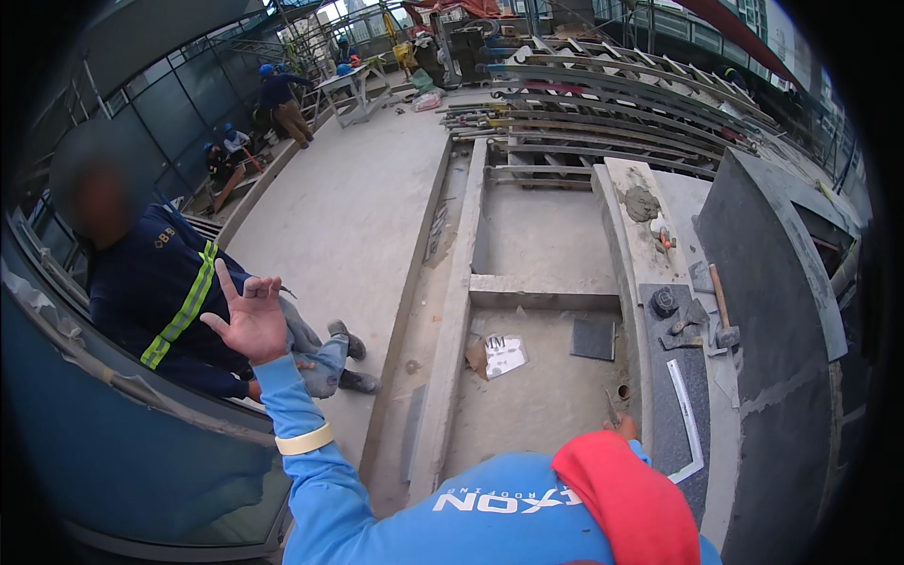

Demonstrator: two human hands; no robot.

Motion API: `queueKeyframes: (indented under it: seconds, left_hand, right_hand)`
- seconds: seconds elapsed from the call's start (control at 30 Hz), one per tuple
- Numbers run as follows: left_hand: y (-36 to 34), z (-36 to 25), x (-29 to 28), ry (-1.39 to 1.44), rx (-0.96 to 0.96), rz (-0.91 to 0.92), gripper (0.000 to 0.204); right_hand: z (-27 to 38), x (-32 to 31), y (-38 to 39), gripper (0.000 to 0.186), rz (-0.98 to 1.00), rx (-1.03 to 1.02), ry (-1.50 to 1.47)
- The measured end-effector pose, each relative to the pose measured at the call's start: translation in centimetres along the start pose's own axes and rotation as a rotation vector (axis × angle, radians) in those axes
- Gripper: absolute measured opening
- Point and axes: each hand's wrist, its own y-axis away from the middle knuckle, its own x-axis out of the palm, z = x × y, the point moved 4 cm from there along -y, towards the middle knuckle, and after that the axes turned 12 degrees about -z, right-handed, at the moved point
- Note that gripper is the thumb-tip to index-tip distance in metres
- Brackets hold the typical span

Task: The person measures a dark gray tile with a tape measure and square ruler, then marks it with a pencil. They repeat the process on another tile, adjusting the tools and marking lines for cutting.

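Observation:
My left hand is raised at the left, palm toward me, in a blue sleeve with a pale yellow wristband. Its thumb and index finger stretch out while the other fingers bend; it holds nothing. The hand overlaps the dark shirt of a person with a yellow-green reflective band. My right hand is not in view. Directly below me, a co-worker in a blue shirt and red head cloth bends over a sunken concrete basin. That person's hand is beside a thin object I cannot make out.
In the basin lie a white sheet, a dark tile and a pipe opening. Along the right ledge are a steel square, a wooden-handled hammer and a mortar heap. Stacked metal frames stand behind.

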Motion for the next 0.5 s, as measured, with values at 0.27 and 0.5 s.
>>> queueKeyframes:
  seconds: [0.27, 0.5]
  left_hand:
    - [-0.5, 1.7, 1.7, -0.020, -0.007, -0.006, 0.104]
    - [0.1, 1.8, 2.5, -0.034, -0.007, 0.015, 0.104]
  right_hand:
    - [-2.7, 2.3, -1.0, 0.068, 0.025, -0.015, -0.051]
    - [-2.9, 2.5, -1.3, 0.058, 0.015, -0.075, -0.026]
